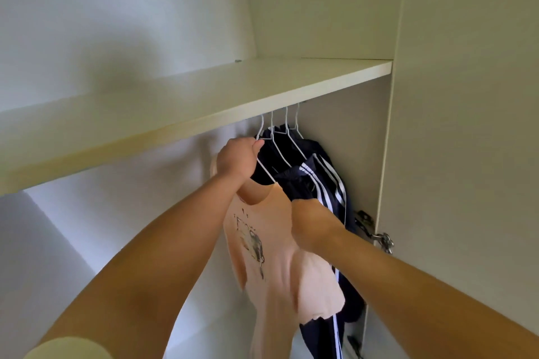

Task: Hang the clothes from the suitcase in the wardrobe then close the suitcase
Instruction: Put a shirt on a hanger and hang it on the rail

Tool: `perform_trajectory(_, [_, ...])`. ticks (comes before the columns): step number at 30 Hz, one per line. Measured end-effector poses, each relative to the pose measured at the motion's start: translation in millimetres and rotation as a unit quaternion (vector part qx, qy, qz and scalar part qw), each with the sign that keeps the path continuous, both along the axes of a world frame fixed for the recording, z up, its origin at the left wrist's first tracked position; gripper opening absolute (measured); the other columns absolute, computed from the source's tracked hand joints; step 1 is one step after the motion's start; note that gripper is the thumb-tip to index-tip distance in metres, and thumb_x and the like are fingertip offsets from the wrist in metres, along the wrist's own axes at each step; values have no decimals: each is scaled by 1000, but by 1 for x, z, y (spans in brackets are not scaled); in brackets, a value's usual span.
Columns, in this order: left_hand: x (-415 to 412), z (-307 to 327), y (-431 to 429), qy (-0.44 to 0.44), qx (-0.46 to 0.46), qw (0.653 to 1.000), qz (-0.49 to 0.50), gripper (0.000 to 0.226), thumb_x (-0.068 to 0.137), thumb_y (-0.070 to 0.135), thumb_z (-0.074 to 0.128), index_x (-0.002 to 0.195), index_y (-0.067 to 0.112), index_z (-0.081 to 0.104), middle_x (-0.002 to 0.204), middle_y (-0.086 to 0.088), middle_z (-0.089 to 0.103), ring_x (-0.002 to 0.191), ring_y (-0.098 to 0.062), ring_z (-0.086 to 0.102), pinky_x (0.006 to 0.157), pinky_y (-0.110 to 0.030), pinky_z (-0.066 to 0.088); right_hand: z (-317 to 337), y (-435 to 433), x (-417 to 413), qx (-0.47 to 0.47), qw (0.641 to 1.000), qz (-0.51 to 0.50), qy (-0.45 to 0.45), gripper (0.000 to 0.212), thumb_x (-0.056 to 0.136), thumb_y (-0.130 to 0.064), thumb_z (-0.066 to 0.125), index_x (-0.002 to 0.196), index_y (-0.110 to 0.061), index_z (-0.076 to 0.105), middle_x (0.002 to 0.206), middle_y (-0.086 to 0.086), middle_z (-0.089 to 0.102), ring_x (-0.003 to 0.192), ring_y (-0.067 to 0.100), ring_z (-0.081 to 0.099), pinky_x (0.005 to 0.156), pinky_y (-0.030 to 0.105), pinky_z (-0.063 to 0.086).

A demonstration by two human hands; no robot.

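A pale pink T-shirt (271,259) with a dark print hangs on a white wire hanger (264,165) inside the wardrobe. My left hand (236,159) grips that hanger near its neck, just below the shelf. Lower down, my right hand (309,224) holds the shirt's right shoulder fabric. Behind the shirt hang dark navy clothes with white stripes (318,181) on several more white hangers (287,131). The rail is hidden behind the shelf edge. The suitcase is out of view.
A cream shelf (180,105) crosses the wardrobe above the hangers. The wardrobe's right side panel (367,148) stands close behind the dark clothes, with a metal door hinge (376,233) on it. The open door (466,125) fills the right.
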State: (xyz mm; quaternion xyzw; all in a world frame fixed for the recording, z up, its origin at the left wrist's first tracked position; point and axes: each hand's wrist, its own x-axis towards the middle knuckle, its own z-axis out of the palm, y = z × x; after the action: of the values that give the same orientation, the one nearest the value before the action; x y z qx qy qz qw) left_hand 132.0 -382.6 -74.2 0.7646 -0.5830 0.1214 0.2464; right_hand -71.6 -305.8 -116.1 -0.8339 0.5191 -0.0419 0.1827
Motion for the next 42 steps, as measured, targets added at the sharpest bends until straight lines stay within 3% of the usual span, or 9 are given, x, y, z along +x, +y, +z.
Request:
perform_trajectory(10, [4,-8,-62,9,-61,996,-71,51,106,48,35,88,13,68,79,-5,66,75,-28,60,71,-39,51,-10,-39,19,-31,998,-34,-44,25,97,-2,48,120,-8,56,108,11,64,80,26,55,71,37,51])
perform_trajectory(14, [12,-18,-76,47,-99,993,-45,43,106,47,35,83,20,59,79,1,61,77,-26,60,65,-31,38,-8,-53,22,-58,997,-33,-44,29,95,-2,47,122,-12,53,104,10,63,83,30,61,68,38,52])
perform_trajectory(20, [23,-32,-80,117,-76,990,-31,42,107,42,38,88,14,63,77,0,59,74,-23,58,67,-31,39,-13,-63,29,-65,997,-17,-33,33,93,-1,45,124,-12,52,106,11,64,91,33,64,68,37,47])
perform_trajectory(24, [22,-32,-79,108,-71,990,-49,40,106,39,45,78,12,55,67,1,54,64,-21,53,62,-33,38,-20,-65,31,-71,996,-22,-43,32,94,-2,45,124,-12,50,109,11,64,90,32,64,67,37,46])
perform_trajectory(28, [26,-37,-73,109,-49,992,-46,34,103,44,48,107,16,66,91,-3,69,81,-22,63,69,-31,45,-27,-68,27,-122,990,-28,-66,27,99,-11,47,125,-13,50,111,9,63,83,27,59,65,35,46])
perform_trajectory(32, [26,-45,-43,109,-66,992,-24,35,104,39,47,125,17,65,118,-5,66,105,-23,61,84,-24,39,-37,-68,18,-215,968,-40,-126,28,106,-28,37,125,-15,53,117,8,59,101,29,58,69,34,44])
perform_trajectory(36, [20,-56,17,91,-61,994,-26,29,104,33,47,113,13,67,107,-4,67,96,-21,61,82,-30,47,-43,-56,7,-257,945,-37,-198,27,100,-24,33,107,-13,56,107,10,58,95,29,52,75,41,49])
perform_trajectory(39, [6,-66,79,78,-27,996,-13,29,105,33,45,106,15,67,101,-1,67,90,-18,61,83,-34,53,-44,-33,0,-242,937,-7,-253,43,95,-37,23,103,-12,57,98,7,57,85,23,52,70,37,51])
perform_trajectory(42, [-9,-75,146,75,-15,997,2,27,106,32,45,105,16,67,99,1,66,87,-15,61,83,-33,53,-51,-2,-1,-225,922,25,-313,40,102,-36,23,99,-12,56,92,4,56,78,18,49,68,32,48])
